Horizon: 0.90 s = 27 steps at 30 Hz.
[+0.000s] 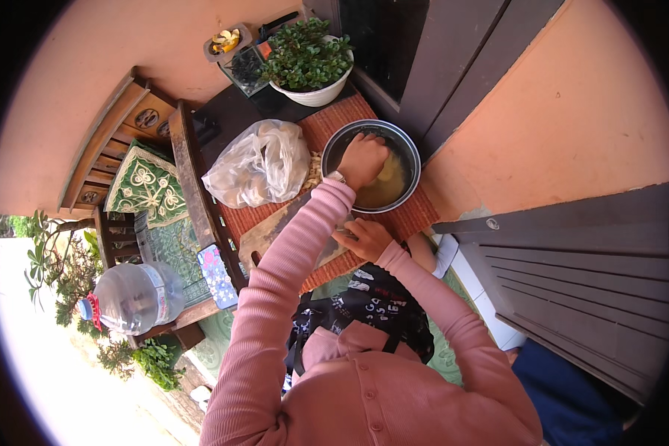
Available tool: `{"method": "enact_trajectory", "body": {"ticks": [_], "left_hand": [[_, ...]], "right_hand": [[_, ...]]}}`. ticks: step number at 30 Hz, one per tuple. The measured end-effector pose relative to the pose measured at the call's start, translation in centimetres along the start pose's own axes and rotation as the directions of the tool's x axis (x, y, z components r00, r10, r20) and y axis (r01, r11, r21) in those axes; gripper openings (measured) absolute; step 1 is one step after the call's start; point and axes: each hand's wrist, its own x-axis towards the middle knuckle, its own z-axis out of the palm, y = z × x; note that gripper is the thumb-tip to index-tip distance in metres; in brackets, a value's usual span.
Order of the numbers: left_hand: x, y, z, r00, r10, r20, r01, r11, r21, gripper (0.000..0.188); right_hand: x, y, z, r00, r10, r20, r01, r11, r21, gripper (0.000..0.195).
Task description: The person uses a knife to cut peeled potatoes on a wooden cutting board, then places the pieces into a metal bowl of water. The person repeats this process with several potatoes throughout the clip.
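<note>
My left hand, with a watch at the wrist, reaches into a round dark-lined metal pot of cloudy liquid. Its fingers are curled, and what they hold, if anything, is hidden. Pale yellowish pieces lie in the liquid beside it. Below the pot, my right hand is at the right end of a worn wooden cutting board, its fingers closed around a thin object, perhaps a knife, mostly hidden. Pale cut pieces lie between the pot and a knotted translucent plastic bag with rounded things inside.
An orange-red woven mat covers part of the dark table. A potted plant, glass container and small dish of peels stand at the back. A patterned phone and large water bottle are left; another person's arm or leg shows at right.
</note>
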Motion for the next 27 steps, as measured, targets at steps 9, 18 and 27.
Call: {"method": "enact_trajectory", "body": {"ticks": [9,18,27], "left_hand": [[0.65,-0.41,0.81,0.998,0.021,0.058,-0.026,0.997,0.077,0.01],[0.61,-0.62,0.91,1.0,0.02,0.018,-0.022,0.992,0.128,0.009],[0.38,-0.35,0.43,0.998,0.057,0.015,-0.059,0.981,0.184,0.009]], "right_hand": [[-0.25,0.12,0.07,1.0,0.016,0.019,-0.016,1.0,0.018,0.052],[-0.11,0.14,-0.07,0.999,0.023,0.022,-0.023,1.0,0.006,0.053],[0.07,0.06,-0.03,1.0,0.024,0.004,-0.023,1.0,-0.018,0.048]]}}
